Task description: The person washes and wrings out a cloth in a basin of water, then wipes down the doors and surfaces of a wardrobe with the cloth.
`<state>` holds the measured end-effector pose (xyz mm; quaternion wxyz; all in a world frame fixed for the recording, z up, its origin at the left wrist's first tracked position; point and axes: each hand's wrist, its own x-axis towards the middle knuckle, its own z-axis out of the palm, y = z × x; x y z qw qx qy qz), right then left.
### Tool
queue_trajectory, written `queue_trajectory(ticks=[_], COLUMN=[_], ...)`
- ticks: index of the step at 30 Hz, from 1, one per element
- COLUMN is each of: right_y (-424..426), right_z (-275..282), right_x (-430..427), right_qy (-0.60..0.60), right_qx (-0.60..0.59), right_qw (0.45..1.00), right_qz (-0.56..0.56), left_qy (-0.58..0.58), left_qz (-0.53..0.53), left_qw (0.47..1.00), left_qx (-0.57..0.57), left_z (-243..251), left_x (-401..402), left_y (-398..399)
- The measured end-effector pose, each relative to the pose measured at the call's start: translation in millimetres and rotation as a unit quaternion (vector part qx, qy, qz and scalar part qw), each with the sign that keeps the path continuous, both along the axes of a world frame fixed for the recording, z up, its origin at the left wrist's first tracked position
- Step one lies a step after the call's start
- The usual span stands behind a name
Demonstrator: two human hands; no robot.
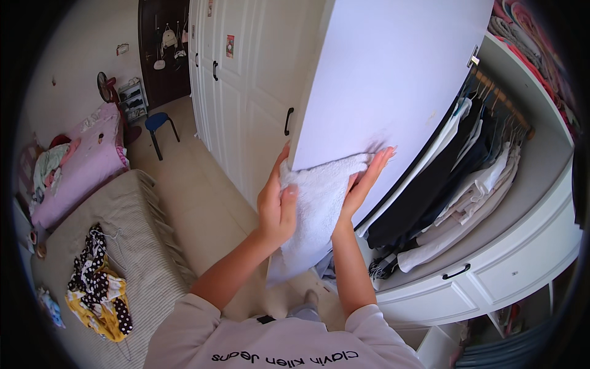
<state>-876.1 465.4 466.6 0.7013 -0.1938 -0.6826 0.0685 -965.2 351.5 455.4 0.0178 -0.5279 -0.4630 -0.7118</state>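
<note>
A pale fluffy cloth (322, 193) lies against the inner face of an open white wardrobe door (387, 83) and wraps round its free edge. My left hand (279, 198) grips the cloth at that edge, thumb on the near side and fingers partly hidden behind the door. Flat along the cloth's right border, my right hand (366, 182) presses it to the door panel, its fingertips reaching past the cloth. Beneath my hands the lower part of the door shows below the cloth.
Clothes on hangers (428, 184) fill the wardrobe at right, above a white drawer (479, 286). A bed (152, 240) holding a polka-dot garment (94, 281) stands at left. Beyond are a blue stool (156, 121), a pink-covered bed (83, 170) and a standing fan (108, 87).
</note>
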Motion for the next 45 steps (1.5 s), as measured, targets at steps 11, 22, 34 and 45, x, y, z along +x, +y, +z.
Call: queue_trajectory(ticks=[11,22,34,45], right_y=[30,66,132,202], right_z=[-99,-100,-12,6], right_x=[18,42,71,106], right_qy=[-0.121,-0.137,-0.099,0.056], right_qx=[-0.003,0.037,0.149,0.193], right_qw=[0.993,0.987,0.975,0.96], right_qz=[0.016,0.075,0.13,0.195], left_qy=[0.069,0.157,0.223,0.257], left_qz=[0.181,0.409,0.594,0.576], left_qw=[0.981,0.898,0.765,0.775], left_qx=[-0.01,-0.036,-0.111,-0.043], left_z=[-83,-71,-9,22], left_x=[15,41,71,99], left_y=[4,20,65,125])
